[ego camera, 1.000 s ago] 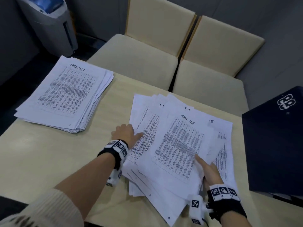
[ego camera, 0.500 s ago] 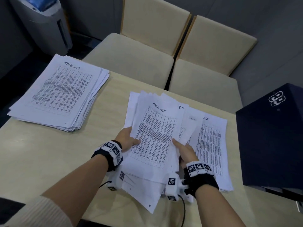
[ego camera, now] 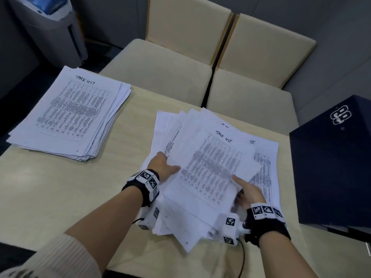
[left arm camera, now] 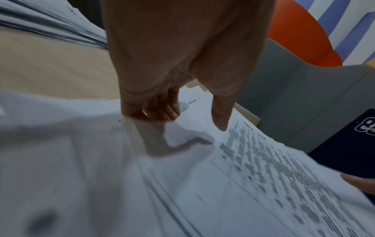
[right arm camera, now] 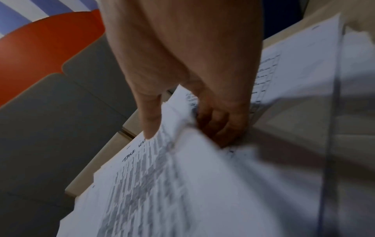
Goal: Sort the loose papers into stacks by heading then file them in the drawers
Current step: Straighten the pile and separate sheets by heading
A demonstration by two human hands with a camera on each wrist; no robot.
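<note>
- The right hand (ego camera: 248, 194), low and right of centre in the head view, has its thumb laid on top of the top sheet (ego camera: 212, 169) and its fingers (right arm camera: 221, 126) curled under that sheet's near right edge; its grip is a pinch on the paper.
- The left hand (ego camera: 162, 167), at middle height just left of that sheet, lies on the loose papers (ego camera: 267, 157). In the left wrist view its thumb points down at the printed page, its fingers are bent, their tips at the paper. Whether they clamp a sheet or only steady the heap I cannot tell.
- The loose papers lie fanned in the middle of the table (ego camera: 50, 197), edges askew, several headed with the same handwriting.
- Such sheets are likely light, limp and slick on each other. A sheet taken by one corner will probably droop and drag its neighbours, so a hold along a side edge, thumb above and fingers below, with the other hand pinning the rest, looks best.
- Farther off, at the upper left, a sorted stack (ego camera: 68, 115) rests near the table's far corner, well apart from both hands.
- At the right edge stands a dark box (ego camera: 331, 167), just beside the papers. No drawers can be made out.
</note>
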